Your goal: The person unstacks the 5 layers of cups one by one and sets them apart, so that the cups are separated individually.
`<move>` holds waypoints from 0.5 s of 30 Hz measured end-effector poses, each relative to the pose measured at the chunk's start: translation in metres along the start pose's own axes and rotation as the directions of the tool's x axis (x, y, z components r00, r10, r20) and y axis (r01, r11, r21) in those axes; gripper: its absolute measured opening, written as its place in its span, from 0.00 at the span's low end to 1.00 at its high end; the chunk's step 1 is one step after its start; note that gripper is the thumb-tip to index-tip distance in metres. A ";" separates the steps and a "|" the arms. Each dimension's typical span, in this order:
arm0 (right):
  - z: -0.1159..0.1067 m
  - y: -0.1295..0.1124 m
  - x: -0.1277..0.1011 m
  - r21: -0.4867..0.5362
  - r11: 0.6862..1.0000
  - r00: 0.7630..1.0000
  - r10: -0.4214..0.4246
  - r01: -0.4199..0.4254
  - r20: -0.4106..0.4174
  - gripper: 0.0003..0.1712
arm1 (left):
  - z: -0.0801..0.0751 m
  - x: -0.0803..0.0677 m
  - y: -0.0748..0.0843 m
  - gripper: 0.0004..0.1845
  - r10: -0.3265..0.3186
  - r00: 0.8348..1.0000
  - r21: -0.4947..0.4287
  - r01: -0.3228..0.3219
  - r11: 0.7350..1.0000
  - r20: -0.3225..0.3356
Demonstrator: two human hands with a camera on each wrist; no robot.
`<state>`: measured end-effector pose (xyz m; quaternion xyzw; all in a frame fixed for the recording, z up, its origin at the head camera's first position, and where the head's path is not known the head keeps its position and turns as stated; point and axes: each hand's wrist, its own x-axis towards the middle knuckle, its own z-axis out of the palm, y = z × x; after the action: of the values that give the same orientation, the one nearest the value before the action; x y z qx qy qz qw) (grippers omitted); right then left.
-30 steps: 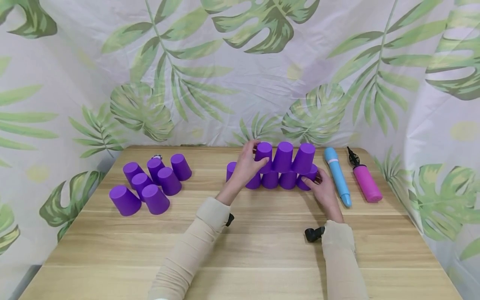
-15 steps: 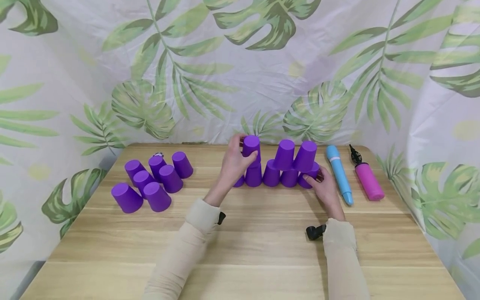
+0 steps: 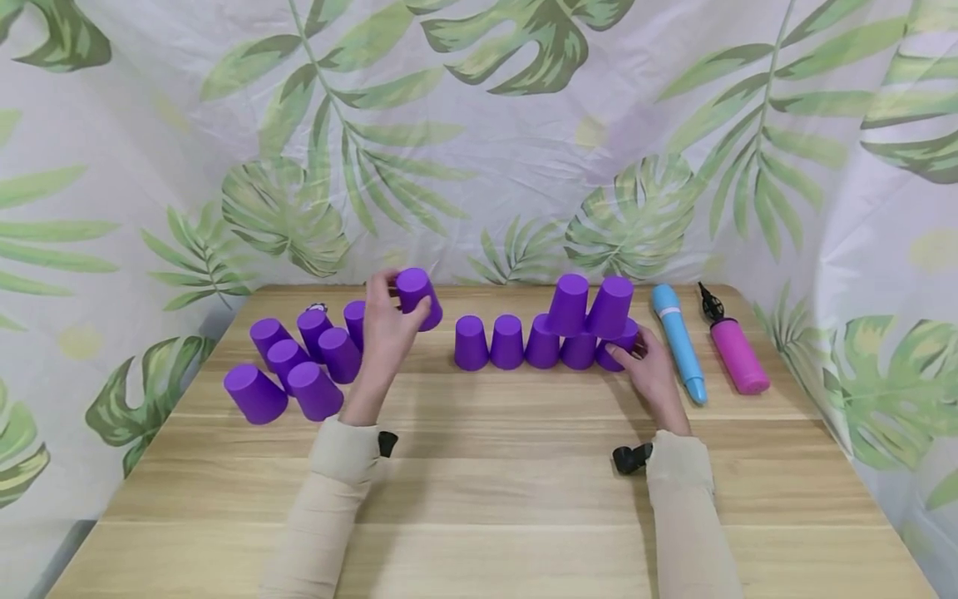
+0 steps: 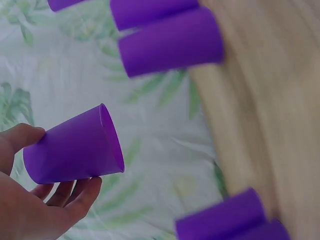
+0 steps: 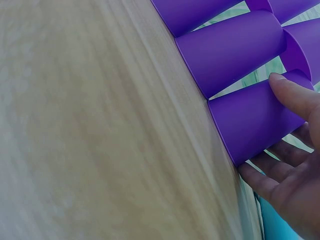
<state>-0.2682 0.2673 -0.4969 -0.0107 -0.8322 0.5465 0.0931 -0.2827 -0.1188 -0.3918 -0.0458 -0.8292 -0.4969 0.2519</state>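
My left hand (image 3: pixel 389 333) holds a purple cup (image 3: pixel 421 299) mouth down in the air, between the cup group and the cup row. In the left wrist view, thumb and fingers lie on opposite sides of this held cup (image 4: pixel 75 147), near its base. My right hand (image 3: pixel 649 370) grips the cup at the right end (image 3: pixel 614 353) of a row of several upside-down purple cups (image 3: pixel 507 343). From the right wrist view, the thumb (image 5: pixel 295 95) is on one side of that end cup (image 5: pixel 255 120) and the fingers on the other. Two cups (image 3: pixel 572 306) stand on top of the row's right part.
Several upside-down purple cups (image 3: pixel 254 395) stand grouped at the left of the wooden table (image 3: pixel 524 482). A light-blue tube-shaped thing (image 3: pixel 679 345) and a pink hand pump (image 3: pixel 737 353) with a black nozzle lie at the right. A leaf-patterned cloth (image 3: pixel 479 150) hangs behind the table.
My left hand has lifted the leftmost upper cup off the row and carried it left, toward the cup group. The right hand has stayed at the right end cup.
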 end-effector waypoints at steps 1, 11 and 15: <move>0.000 0.000 0.000 0.001 1.000 1.000 0.000 0.000 0.000 0.38 | -0.003 0.000 -0.006 0.29 -0.006 1.000 0.025 0.007 1.000 -0.013; -0.001 -0.003 0.000 -0.022 1.000 1.000 -0.002 0.002 -0.001 0.39 | -0.015 -0.013 -0.058 0.29 -0.127 0.992 0.189 0.123 0.974 0.011; -0.002 -0.004 0.000 -0.031 1.000 1.000 0.001 -0.001 -0.003 0.38 | -0.014 -0.016 -0.068 0.29 -0.172 0.985 0.229 0.161 0.960 0.032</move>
<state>-0.2672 0.2670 -0.4925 -0.0135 -0.8404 0.5336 0.0941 -0.2859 -0.1621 -0.4477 0.0403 -0.8873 -0.4177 0.1914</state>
